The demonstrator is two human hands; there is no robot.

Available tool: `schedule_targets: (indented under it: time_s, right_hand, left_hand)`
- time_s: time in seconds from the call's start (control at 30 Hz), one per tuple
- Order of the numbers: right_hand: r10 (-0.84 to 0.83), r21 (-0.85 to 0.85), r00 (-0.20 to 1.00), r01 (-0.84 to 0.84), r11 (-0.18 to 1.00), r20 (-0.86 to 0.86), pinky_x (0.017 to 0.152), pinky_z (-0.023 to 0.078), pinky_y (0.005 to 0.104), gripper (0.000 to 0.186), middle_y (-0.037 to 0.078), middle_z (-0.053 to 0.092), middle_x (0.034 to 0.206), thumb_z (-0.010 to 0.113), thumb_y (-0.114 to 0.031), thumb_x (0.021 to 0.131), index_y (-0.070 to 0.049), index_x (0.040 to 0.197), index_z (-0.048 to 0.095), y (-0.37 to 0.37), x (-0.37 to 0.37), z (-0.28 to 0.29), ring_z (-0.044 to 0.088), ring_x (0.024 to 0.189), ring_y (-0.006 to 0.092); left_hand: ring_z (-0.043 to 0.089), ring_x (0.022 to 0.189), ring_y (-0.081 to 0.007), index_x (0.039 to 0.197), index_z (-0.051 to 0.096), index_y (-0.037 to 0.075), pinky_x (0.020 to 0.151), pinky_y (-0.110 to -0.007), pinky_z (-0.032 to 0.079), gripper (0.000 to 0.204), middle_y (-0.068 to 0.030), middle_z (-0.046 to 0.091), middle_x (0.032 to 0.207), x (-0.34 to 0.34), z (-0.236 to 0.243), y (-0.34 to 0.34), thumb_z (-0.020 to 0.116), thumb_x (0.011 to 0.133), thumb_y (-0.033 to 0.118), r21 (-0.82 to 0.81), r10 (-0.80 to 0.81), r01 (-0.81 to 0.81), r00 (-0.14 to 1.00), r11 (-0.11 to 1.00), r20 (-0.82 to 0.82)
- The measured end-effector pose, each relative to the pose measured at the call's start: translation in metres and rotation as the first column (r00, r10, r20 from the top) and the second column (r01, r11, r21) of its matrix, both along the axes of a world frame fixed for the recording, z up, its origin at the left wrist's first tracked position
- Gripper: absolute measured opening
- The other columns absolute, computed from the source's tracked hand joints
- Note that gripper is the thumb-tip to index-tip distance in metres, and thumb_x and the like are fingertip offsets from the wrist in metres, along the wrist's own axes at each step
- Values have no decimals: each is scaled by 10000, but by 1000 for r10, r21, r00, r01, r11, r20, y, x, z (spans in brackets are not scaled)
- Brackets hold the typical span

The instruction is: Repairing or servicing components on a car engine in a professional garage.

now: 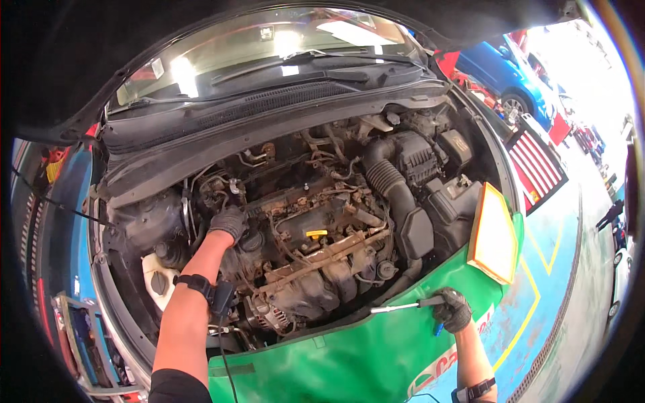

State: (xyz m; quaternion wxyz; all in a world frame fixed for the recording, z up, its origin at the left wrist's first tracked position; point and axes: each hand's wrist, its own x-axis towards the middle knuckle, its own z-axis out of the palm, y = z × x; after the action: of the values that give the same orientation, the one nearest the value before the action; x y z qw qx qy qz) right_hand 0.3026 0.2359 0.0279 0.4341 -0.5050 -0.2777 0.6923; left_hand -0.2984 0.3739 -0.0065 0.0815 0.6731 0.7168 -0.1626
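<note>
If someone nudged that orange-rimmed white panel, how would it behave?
The panel is probably stiff, since its outline looks crisp and straight-edged. It might slide when pushed, as it lies partly on the shiny green cover.

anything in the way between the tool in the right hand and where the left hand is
Yes, across the image: the intake manifold lies between the silver-shafted tool in the right hand and the left hand, with a round black cap beside that hand. Whether the tool sits high enough to clear them, I can't tell.

Room above engine (304, 230), ribbed hose (385, 176) — barrier right
</note>
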Motion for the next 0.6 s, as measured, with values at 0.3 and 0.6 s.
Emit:
schedule_targets:
  time_s: [0.3,0.6]
  right_hand:
    - [-473,273,206,-959,77,857,833,517,407,282,144,640,1086,601,-230,914,-139,1181,621,161,-210,125,624,971,340]
    - [-694,-175,86,-938,-298,715,1088,375,374,357,211,602,1225,472,-332,964,-181,1254,614,305,-406,58,576,1163,350]
  left_hand:
    - [507,1237,-379,1306,587,84,1033,-435,415,473,-187,532,1368,25,-18,31,529,945,384,221,212,-357,843,908,494]
    - [547,1196,-373,1306,575,108,1003,-442,452,473,-223,566,1304,18,-52,22,593,849,225,215,148,-340,781,916,606]
